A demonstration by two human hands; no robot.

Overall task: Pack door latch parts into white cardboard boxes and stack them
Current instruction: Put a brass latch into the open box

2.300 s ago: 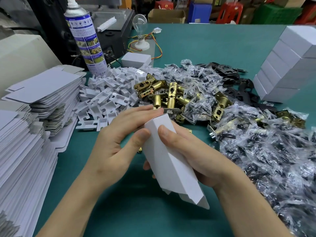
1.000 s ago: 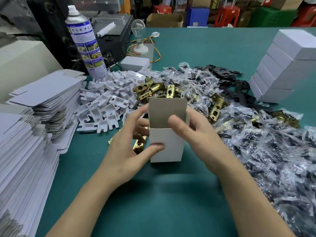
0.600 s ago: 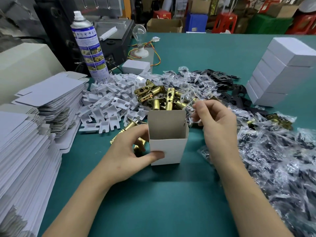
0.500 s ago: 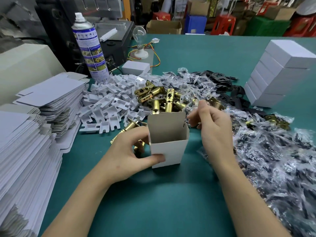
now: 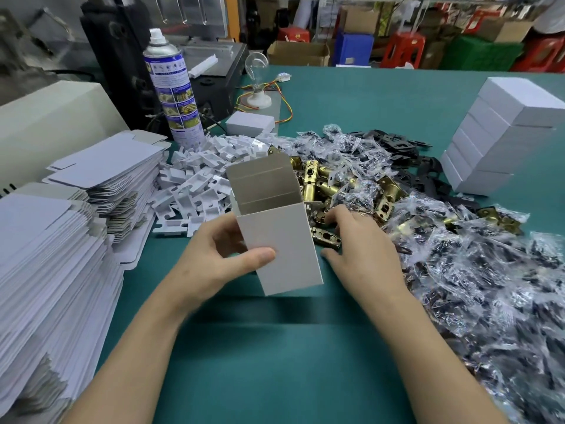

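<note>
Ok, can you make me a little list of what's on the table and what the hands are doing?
Left hand: grips an upright white cardboard box, top flap open
Right hand: fingers reach into the loose brass door latches beside the box
Left edge: stacks of flat white cardboard blanks
Behind box: pile of small white plastic pieces, tall blue-labelled spray can
Right side: clear plastic bags of dark parts, stack of closed white boxes
Surface: green table
</note>
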